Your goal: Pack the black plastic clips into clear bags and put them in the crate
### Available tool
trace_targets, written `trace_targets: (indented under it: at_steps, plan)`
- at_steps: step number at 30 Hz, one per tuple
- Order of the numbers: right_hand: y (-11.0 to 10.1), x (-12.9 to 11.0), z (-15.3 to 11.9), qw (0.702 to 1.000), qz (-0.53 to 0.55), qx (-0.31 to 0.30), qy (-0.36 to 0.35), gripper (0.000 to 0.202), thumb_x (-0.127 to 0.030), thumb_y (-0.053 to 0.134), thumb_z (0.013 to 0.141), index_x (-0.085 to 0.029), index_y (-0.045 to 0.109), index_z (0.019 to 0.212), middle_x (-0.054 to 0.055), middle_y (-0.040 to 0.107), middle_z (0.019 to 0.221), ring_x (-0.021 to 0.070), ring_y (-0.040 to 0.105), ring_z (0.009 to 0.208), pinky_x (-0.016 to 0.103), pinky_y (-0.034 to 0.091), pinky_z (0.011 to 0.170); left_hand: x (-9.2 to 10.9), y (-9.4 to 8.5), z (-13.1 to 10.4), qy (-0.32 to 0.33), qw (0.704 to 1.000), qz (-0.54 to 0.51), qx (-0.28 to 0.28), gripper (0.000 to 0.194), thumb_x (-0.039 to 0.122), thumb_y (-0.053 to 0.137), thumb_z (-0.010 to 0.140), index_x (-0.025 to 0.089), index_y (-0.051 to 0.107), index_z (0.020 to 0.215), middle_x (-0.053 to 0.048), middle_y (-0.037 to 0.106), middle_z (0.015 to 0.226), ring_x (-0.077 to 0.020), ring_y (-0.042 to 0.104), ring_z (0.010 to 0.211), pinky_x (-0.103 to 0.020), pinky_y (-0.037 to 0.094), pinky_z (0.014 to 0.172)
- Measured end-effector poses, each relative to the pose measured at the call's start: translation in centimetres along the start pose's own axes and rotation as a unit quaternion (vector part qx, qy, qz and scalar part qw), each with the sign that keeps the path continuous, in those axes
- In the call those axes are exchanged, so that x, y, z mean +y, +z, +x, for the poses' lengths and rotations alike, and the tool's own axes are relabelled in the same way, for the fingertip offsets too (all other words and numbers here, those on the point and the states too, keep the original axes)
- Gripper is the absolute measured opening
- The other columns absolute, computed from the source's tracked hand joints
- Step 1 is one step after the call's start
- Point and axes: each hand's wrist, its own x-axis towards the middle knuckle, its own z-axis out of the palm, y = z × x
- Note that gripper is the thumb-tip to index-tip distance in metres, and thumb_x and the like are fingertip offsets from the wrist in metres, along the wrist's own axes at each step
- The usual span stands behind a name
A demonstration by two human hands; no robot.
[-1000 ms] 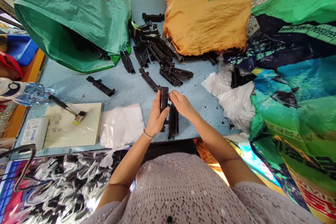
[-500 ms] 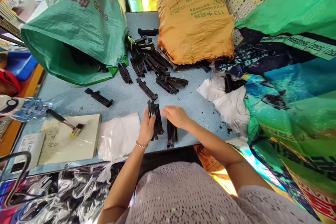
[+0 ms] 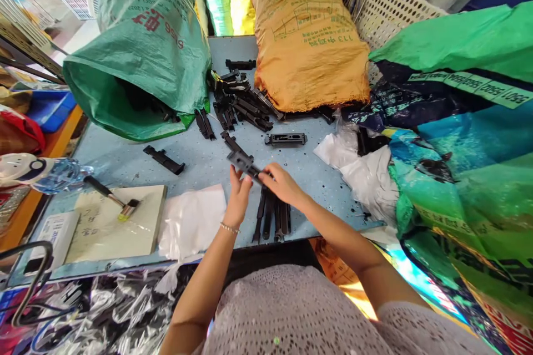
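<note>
My left hand (image 3: 238, 197), with a beaded bracelet at its wrist, has its fingertips closed on the far end of a long black plastic part (image 3: 245, 163). At the near end of the same part, my right hand (image 3: 283, 184) grips it between thumb and fingers. The part slants above the table, over another black part (image 3: 229, 141) lying behind it. Below my right hand several black parts (image 3: 270, 219) lie side by side near the table's front edge. One more black part (image 3: 286, 139) rests flat farther back.
Loose black parts (image 3: 239, 101) are heaped between a green sack (image 3: 154, 55) and an orange sack (image 3: 310, 39). A single part (image 3: 164, 159) lies left. A brush (image 3: 110, 197) rests on a pad (image 3: 89, 236), beside white plastic bags (image 3: 191, 216). Colourful sacks (image 3: 470, 161) cover the right side.
The parts held upright in my left hand now lie with the others at the front edge. Both hands have taken hold of another black part. The camera view has shifted slightly.
</note>
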Motion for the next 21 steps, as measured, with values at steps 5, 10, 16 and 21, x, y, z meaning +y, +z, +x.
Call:
trace_targets:
  at_steps: [5,10,16,21]
  plan:
    - [-0.6,-1.7,-2.1,0.996,-0.029,0.054,-0.066,0.035,-0.050,0.038,0.106,-0.022,0.057,0.095,0.009,0.062,0.100,0.0226,0.059,0.092,0.034,0.044,0.080,2.7,1.5,-0.7,-0.119,0.979,-0.148,-0.073,0.046,0.051,0.074,0.081,0.018,0.062,0.111,0.000,0.063,0.078,-0.0102,0.054,0.058,-0.022,0.044,0.053]
    - [-2.1,0.0,1.2,0.987,-0.116,0.066,-0.085,0.042,-0.053,0.037,0.105,-0.022,0.056,0.083,0.009,0.064,0.086,0.0244,0.059,0.085,0.034,0.040,0.076,3.2,2.1,-2.9,-0.169,0.964,-0.168,-0.116,0.039,0.049,0.074,0.081,0.017,0.062,0.099,-0.001,0.065,0.079,-0.0097,0.056,0.057,-0.022,0.044,0.051]
    - [0.1,-2.4,-3.2,0.984,-0.083,-0.030,-0.152,0.038,-0.053,0.047,0.103,-0.022,0.059,0.084,0.007,0.067,0.085,0.0207,0.060,0.079,0.031,0.038,0.069,2.5,1.2,-1.2,-0.172,0.967,-0.189,-0.003,0.046,0.054,0.077,0.075,0.015,0.063,0.096,0.001,0.062,0.071,-0.0089,0.056,0.053,-0.021,0.045,0.051]
    - [2.1,-1.6,-3.8,0.965,-0.090,-0.148,-0.198,0.033,-0.044,0.048,0.105,-0.022,0.062,0.084,0.004,0.069,0.083,0.0192,0.063,0.077,0.030,0.039,0.065,1.2,-1.5,-0.5,-0.173,0.972,-0.157,-0.010,0.063,0.043,0.067,0.082,0.025,0.052,0.140,-0.005,0.070,0.103,-0.0123,0.063,0.066,-0.023,0.051,0.056]
